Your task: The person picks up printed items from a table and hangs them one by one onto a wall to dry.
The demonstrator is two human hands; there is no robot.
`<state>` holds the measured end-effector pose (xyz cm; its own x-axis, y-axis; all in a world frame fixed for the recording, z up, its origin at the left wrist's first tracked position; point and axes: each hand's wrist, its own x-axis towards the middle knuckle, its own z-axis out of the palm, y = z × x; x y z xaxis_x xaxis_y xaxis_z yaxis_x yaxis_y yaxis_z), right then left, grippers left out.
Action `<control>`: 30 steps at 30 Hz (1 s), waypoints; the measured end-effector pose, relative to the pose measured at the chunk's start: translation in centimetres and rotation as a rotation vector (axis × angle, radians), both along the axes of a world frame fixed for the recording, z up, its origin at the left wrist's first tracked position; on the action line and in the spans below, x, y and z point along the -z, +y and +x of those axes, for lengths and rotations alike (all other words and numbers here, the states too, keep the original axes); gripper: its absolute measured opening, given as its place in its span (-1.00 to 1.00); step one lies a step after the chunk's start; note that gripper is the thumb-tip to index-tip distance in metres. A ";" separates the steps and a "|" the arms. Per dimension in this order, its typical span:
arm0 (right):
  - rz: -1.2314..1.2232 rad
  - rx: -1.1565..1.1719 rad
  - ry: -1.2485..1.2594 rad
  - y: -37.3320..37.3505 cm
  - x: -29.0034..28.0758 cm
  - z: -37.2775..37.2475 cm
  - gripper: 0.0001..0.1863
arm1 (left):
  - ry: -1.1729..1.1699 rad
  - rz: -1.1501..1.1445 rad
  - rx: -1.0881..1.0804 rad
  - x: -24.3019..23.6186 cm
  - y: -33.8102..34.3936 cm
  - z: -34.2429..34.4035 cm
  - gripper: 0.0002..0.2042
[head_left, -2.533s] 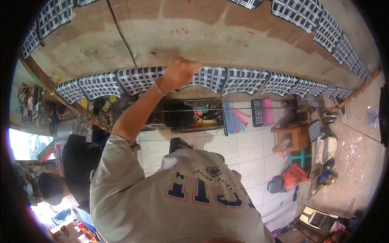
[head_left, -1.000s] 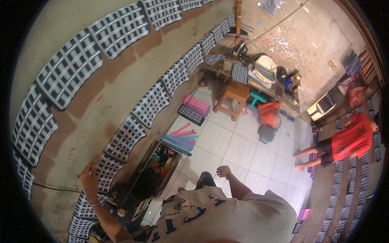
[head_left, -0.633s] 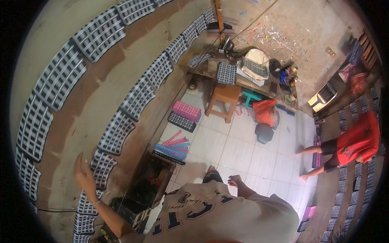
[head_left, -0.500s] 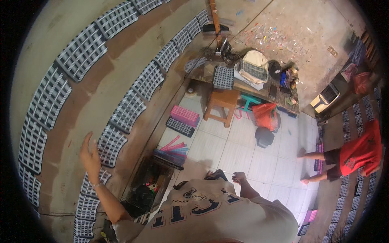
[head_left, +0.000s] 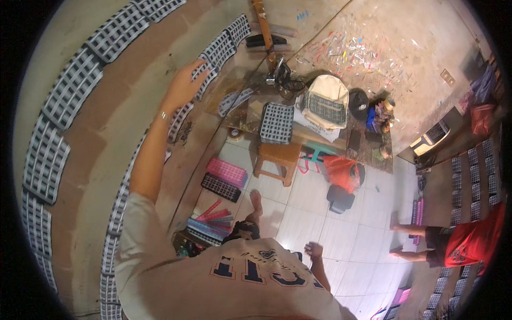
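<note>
My left hand (head_left: 185,85) is raised to the lower row of black-and-white checked panels (head_left: 220,49) along the wall at the left. Its fingers are stretched out and their tips overlap one of these panels. I cannot tell whether they press on it. My right hand (head_left: 313,249) hangs low over the tiled floor, beside my shirt, with fingers loosely bent and nothing visible in it. A second, upper row of similar checked panels (head_left: 69,101) curves along the far left.
A low table (head_left: 250,114) holds a checked stack (head_left: 277,123) and a cream backpack (head_left: 326,98). Before it stand a brown stool (head_left: 278,154) and a red plastic bag (head_left: 341,172). Pink strips (head_left: 226,172) lie on the floor. A person in red (head_left: 474,242) bends at the right.
My left hand has moved up and forward along the wall to a farther panel. My body and view have shifted, and my right hand now sits lower in the picture, its fingers more bent.
</note>
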<state>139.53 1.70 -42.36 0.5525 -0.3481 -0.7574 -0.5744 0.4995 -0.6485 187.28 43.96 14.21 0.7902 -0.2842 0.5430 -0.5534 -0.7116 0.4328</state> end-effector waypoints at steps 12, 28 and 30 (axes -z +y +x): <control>0.120 0.228 0.140 2.9 9.0 12.6 -0.68 | -0.011 0.260 -0.299 4.2 -8.3 43.2 -0.48; 0.192 -0.094 0.283 -6.6 -2.7 39.8 -0.75 | 0.010 0.612 -0.345 4.4 -9.8 49.2 -0.77; 0.206 -0.133 0.211 -7.9 -1.8 41.5 -0.77 | -0.098 0.613 -0.270 4.6 -9.1 49.3 -0.79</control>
<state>180.98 -6.18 -40.60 0.4061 -0.1111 -0.9071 -0.7546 0.5191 -0.4014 236.57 34.83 9.59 0.8318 -0.3634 0.4195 -0.3381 -0.9312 -0.1363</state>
